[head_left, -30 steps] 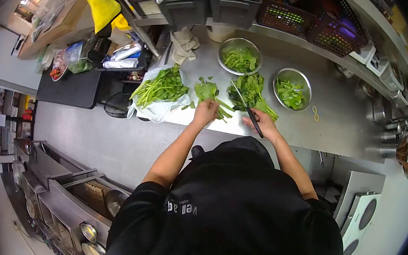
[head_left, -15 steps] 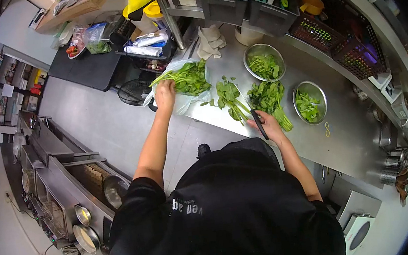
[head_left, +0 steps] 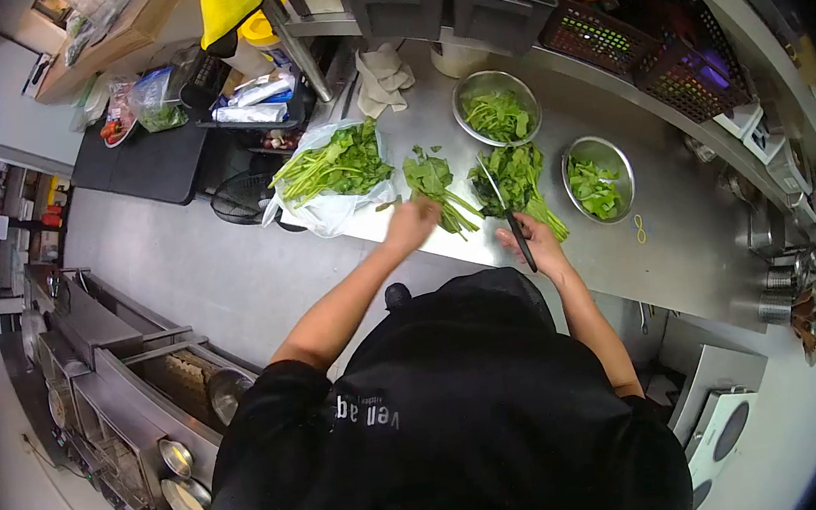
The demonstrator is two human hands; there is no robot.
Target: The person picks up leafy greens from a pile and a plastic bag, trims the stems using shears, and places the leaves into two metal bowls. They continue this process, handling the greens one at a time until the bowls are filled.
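My right hand [head_left: 540, 245] is closed on the black handle of a knife [head_left: 518, 234], its blade pointing away from me over a pile of leafy greens [head_left: 518, 177]. My left hand [head_left: 413, 225] is at the near left side of a smaller bunch of greens [head_left: 431, 177], smeared by motion, its fingertips close to the stems. To the left, more long-stemmed greens [head_left: 342, 165] lie on an opened white plastic bag [head_left: 328, 219]. Behind the pile stands a steel bowl [head_left: 532, 92] holding picked greens, and a second steel bowl [head_left: 628, 169] with leaves stands to its right.
The steel counter [head_left: 695, 252] carries a yellow rubber band [head_left: 640, 229] and a crumpled cloth [head_left: 383, 78]. Above its back edge, a shelf holds grey utensil bins [head_left: 502, 18] and dark crates [head_left: 595, 37]. A fan [head_left: 239, 202] stands left of the bag.
My left hand has left the greens on the bag and moved right to the smaller bunch. The knife in my right hand has tilted slightly. The whole view has shifted a little.
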